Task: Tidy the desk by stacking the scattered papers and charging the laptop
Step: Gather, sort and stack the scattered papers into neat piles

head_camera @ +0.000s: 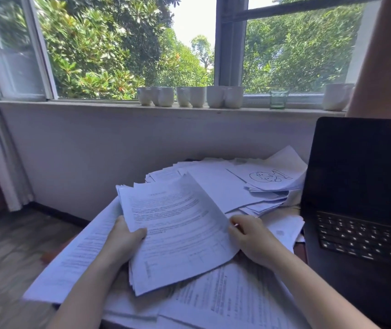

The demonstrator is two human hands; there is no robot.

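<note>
Scattered papers point(225, 300) cover nearly the whole tabletop point(300, 254), lying under both hands and spreading away beyond the fingers point(237, 220) toward the wall. Printed sheets lie at mixed angles, and some overhang the near left edge.

An open laptop point(360, 210) stands to the right of the right hand's fingers, well apart from them. Its dark screen is upright and faces the person, and its keyboard is nearest to them.

Between the two hands is a held stack point(177, 233) of printed pages. Its long axis runs away from the person, leaning slightly right at the far end, with the heading of the top page pointing toward the window. The left hand point(123, 241) grips the stack's left edge, thumb on top and fingers hidden beneath. The right hand point(251, 238) has its fingers curled at the right edge of the top sheet, which bends upward there.

Beyond the right fingers, a sheet with a line drawing point(268, 176) tops another loose heap.

Farther off, on the window sill point(71, 104), stands a row of white mugs point(189, 97), with a small green glass point(278, 99) to its right.
</note>
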